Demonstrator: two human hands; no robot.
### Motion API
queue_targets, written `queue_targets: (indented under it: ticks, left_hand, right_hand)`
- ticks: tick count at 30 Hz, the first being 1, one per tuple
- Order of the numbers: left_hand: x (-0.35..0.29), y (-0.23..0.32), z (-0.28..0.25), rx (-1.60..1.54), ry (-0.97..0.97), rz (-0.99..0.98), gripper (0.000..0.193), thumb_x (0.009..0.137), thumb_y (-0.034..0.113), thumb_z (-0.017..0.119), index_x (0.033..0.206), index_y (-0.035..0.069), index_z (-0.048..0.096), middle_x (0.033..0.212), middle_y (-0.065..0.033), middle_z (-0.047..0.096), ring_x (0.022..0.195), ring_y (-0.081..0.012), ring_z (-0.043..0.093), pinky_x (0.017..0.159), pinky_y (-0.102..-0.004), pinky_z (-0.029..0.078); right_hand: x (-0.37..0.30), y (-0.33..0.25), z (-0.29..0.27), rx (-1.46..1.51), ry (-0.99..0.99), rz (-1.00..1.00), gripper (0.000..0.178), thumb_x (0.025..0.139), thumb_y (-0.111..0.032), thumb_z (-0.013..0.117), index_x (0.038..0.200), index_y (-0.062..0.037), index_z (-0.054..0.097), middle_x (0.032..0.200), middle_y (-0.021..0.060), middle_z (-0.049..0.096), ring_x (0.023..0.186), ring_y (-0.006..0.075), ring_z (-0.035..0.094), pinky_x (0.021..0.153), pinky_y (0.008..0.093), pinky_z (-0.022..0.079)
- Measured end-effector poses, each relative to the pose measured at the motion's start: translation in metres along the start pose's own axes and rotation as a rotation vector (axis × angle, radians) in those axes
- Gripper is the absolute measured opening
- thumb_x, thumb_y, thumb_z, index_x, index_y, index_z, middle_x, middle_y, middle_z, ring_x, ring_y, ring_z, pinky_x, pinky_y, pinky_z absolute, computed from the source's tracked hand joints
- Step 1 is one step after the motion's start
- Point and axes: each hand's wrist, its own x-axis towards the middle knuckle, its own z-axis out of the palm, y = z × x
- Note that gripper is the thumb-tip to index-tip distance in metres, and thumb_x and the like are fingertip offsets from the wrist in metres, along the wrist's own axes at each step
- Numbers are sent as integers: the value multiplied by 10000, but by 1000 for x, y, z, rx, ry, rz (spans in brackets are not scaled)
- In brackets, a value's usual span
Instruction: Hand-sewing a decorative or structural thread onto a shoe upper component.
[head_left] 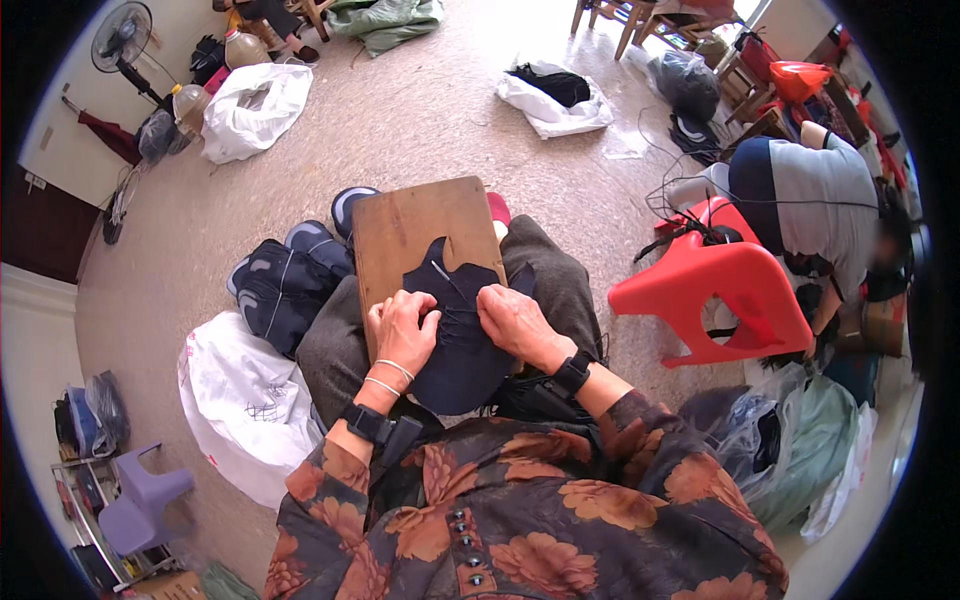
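Where the speckled floor [420, 130] spreads across the whole view, a seated person works in the lower middle, clad in a dark top [540, 495] patterned with orange-brown flowers. To the right, a second person [825, 205] in a grey and navy garment bends low, one arm reaching downward. Between the two is a red plastic stool [655, 285] pierced by a rounded opening, with black strands lying at its far edge. On the opposite side, a white sack [235, 400] rests on the floor beside the seated person's leg; just beyond it lies a dark navy bundle [280, 290] bound with a pale cord. Across the lap, a wooden board [400, 220] serves as the tabletop. On its near part lies a dark navy piece [460, 370], rounded at the near end and notched at the far end, its near end reaching past the board toward the body. The left hand [403, 325] rests at the left side of this piece, fingers curled and thumb close to the forefinger. The right hand [520, 325] lies opposite, its fingers bent together, tips against the piece; whether either hand pinches the material cannot be told. Each wrist bears a black strap [572, 372], and the left also two pale bracelets [390, 376]. Between the hands and the notch, a slim whitish stick [442, 272] lies slantwise on the piece.
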Motion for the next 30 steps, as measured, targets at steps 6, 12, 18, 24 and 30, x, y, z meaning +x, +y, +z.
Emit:
queue_targets:
  ticks: [6, 12, 18, 24, 30]
  left_hand:
    - [5, 18, 21, 57, 139, 388, 161, 780, 165, 781, 934, 165, 734, 941, -37, 577, 1009, -247, 556, 981, -441, 349]
    - [9, 14, 27, 7, 111, 303, 86, 780, 169, 786, 852, 167, 741, 935, -29, 576, 991, -237, 558, 987, -434, 339]
    - [10, 17, 28, 17, 127, 328, 101, 776, 179, 798, 856, 162, 738, 911, -28, 566, 963, -237, 567, 980, -427, 341]
    - [9, 21, 28, 30, 127, 315, 93, 770, 199, 807, 824, 162, 740, 892, -22, 566, 954, -230, 566, 1000, -437, 326]
    - [10, 20, 28, 33, 135, 323, 92, 770, 196, 812, 825, 164, 746, 880, -18, 564, 943, -222, 564, 1008, -432, 316]
  right_hand:
    - [-11, 11, -1, 296, 120, 47, 134, 889, -9, 659, 1019, -19, 628, 920, 149, 656, 848, 292, 679, 751, 361, 547]
    - [-22, 5, -7, 452, 124, 273, 193, 889, 39, 643, 1077, -6, 645, 922, 45, 663, 829, 100, 641, 716, 254, 534]
    - [-27, -1, -7, 426, 198, 319, 166, 868, 44, 642, 1030, 13, 629, 908, 139, 661, 850, 262, 681, 763, 356, 551]
    - [-36, 1, -4, 412, 292, 405, 162, 874, 32, 643, 1034, 13, 629, 875, 158, 656, 823, 285, 685, 758, 374, 552]
    - [-47, 1, -6, 309, 285, 399, 109, 886, -9, 654, 993, 10, 652, 884, 171, 664, 834, 326, 686, 761, 401, 551]
